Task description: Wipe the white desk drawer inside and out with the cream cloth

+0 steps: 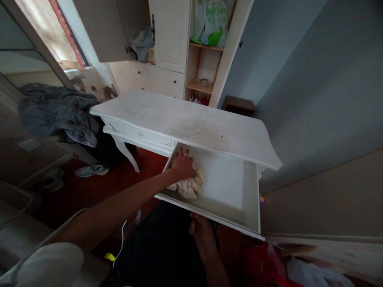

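Note:
A white drawer (229, 181) is pulled out from a white table (182, 115). Inside it, at the left end, my left hand (183, 165) presses on a crumpled cream cloth (191, 187). Two of its fingers reach past the cloth toward the drawer's left wall, and the other fingers are partly hidden. My right hand (202, 230) is just below the drawer's front edge with curled fingers. Nothing shows in it, and I cannot tell whether its fingertips touch the drawer.
A wardrobe (172, 36) with open doors stands behind the table; plastic bags (214, 24) fill an upper shelf. Dark grey clothing (60, 111) is heaped at left, above a shoe (92, 170) on the red floor. A red bag (266, 265) lies at lower right beside the wall.

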A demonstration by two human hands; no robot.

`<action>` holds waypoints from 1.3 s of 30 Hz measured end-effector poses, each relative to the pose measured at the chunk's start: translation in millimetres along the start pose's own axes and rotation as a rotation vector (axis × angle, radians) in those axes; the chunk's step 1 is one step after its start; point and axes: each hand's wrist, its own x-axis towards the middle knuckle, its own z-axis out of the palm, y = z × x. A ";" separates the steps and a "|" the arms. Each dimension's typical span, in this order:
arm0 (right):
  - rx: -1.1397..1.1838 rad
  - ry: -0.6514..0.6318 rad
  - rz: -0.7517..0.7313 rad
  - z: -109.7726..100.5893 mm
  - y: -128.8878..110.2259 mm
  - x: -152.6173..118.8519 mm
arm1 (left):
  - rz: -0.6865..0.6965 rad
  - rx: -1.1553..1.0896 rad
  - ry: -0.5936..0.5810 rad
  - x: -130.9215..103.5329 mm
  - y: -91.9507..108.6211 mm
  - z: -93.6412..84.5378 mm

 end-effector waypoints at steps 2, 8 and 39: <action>0.010 0.010 0.019 0.6 -0.7 -0.1 | -0.003 0.062 0.088 -12.0 -0.7 6.7; 0.001 0.030 0.031 1.1 -2.0 -1.3 | -0.048 0.004 -0.038 -51.7 6.6 11.2; -0.024 -0.049 0.059 -5.1 -2.5 2.2 | -0.110 -0.156 0.286 68.1 83.9 22.0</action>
